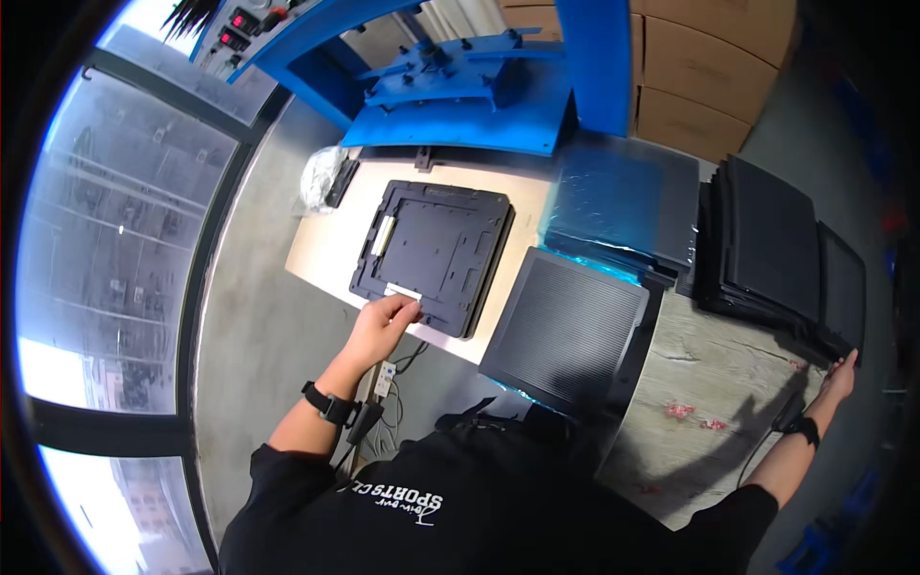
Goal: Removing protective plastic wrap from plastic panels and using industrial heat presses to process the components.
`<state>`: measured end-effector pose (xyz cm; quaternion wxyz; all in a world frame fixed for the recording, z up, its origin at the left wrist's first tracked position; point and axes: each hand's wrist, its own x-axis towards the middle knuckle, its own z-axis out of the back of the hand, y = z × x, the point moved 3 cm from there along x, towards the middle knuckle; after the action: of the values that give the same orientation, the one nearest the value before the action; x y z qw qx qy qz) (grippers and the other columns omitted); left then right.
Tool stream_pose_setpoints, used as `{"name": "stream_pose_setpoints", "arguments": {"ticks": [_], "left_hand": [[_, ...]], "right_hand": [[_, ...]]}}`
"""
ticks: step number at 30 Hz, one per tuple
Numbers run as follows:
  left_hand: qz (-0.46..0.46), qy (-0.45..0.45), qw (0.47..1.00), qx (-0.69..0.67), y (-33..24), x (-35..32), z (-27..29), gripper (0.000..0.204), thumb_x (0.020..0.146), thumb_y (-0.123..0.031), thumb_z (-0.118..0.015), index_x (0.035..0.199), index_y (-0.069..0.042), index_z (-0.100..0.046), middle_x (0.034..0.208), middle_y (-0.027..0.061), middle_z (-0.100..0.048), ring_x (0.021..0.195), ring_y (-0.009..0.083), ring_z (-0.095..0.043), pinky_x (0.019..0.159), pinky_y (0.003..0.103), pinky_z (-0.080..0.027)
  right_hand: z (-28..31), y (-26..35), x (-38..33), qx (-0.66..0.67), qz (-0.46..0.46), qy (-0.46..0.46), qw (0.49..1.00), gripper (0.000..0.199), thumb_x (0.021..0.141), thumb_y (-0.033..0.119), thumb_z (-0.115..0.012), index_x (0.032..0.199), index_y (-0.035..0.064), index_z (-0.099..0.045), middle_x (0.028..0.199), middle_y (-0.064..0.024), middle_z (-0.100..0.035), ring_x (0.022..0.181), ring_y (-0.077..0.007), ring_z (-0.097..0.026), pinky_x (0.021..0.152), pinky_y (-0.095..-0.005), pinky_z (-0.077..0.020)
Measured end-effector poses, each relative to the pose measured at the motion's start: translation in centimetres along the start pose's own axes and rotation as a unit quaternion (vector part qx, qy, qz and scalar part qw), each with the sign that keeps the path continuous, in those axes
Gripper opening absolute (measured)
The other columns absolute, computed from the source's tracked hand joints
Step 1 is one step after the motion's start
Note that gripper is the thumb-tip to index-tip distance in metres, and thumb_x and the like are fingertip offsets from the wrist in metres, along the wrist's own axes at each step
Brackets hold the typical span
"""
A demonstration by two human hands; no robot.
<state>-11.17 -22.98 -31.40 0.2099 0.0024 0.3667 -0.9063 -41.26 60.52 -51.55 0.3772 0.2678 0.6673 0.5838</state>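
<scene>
A thick square black plastic tray-like part (431, 254) with moulded recesses lies on the pale board under the blue machine. My left hand (379, 331) is at its near edge, thumb and fingers pinched together beside a short white strip (402, 291). Whether the fingers grip the strip or the tray's edge is hidden. A second strip, yellowish white (383, 236), sits at the tray's left side. Far to the right, my right hand (839, 377) grips the near corner of a thin black panel (843, 278), which leans against a stack of similar black panels (770, 225).
The blue press (460, 129) stands behind the board. Right of the tray lie a ribbed black panel (570, 321) and a panel under blue film (613, 196). Cardboard boxes (695, 72) stack behind. Cables (388, 422) hang near my left arm. A wood-grain surface (695, 383) carries red scraps.
</scene>
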Motion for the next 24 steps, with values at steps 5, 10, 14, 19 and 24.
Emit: {"name": "stream_pose_setpoints", "arguments": {"ticks": [5,10,14,19,24], "left_hand": [[0.016,-0.011,0.999,-0.041,2.7,1.3,1.0,0.025,0.092,-0.019,-0.056,0.095,0.004,-0.065,0.079,0.0093,-0.067,0.072,0.0132,-0.060,0.068,0.027,-0.048],[0.007,-0.023,0.999,-0.046,6.1,1.7,3.0,0.025,0.091,-0.021,-0.057,0.095,0.003,-0.064,0.070,0.0061,-0.061,0.065,0.0111,-0.053,0.063,0.027,-0.045],[0.018,0.001,0.999,-0.045,9.6,4.0,4.8,0.025,0.090,-0.022,-0.058,0.095,0.002,-0.064,0.071,0.0077,-0.060,0.067,0.0130,-0.055,0.063,0.028,-0.045],[-0.181,0.022,0.983,0.002,12.7,10.4,7.2,0.022,0.085,-0.018,-0.063,0.097,0.000,-0.065,0.100,0.0159,-0.064,0.097,0.0319,-0.059,0.085,0.038,-0.046],[-0.389,0.174,0.896,0.129,13.8,14.9,5.6,0.036,0.081,-0.022,-0.066,0.111,-0.003,-0.063,0.129,0.0227,-0.052,0.124,0.0424,-0.043,0.103,0.046,-0.035]], "right_hand": [[-1.3,5.8,-18.8,-0.011,0.117,0.062,0.991,0.034,0.093,0.040,-0.056,0.083,0.0075,-0.059,0.059,0.0044,-0.049,0.048,-0.0025,-0.041,0.042,-0.0168,-0.0291],[-5.8,0.7,-36.3,-0.187,0.232,0.324,0.898,0.023,0.097,0.026,-0.051,0.092,0.0063,-0.061,0.067,0.0012,-0.051,0.056,-0.0044,-0.044,0.049,-0.0206,-0.0355],[-10.2,-2.6,-51.5,-0.278,0.257,0.491,0.785,0.016,0.090,0.016,-0.060,0.088,0.0005,-0.064,0.077,-0.0060,-0.061,0.073,-0.0170,-0.058,0.067,-0.0294,-0.0462],[-14.4,-2.1,-64.8,-0.259,0.384,0.507,0.727,0.012,0.078,0.010,-0.068,0.086,0.0016,-0.066,0.088,-0.0126,-0.065,0.081,-0.0313,-0.061,0.074,-0.0369,-0.0476],[-16.0,-3.1,-72.4,-0.341,0.383,0.427,0.745,0.013,0.079,0.014,-0.066,0.087,0.0032,-0.065,0.089,-0.0126,-0.065,0.083,-0.0317,-0.061,0.073,-0.0401,-0.0481]]}}
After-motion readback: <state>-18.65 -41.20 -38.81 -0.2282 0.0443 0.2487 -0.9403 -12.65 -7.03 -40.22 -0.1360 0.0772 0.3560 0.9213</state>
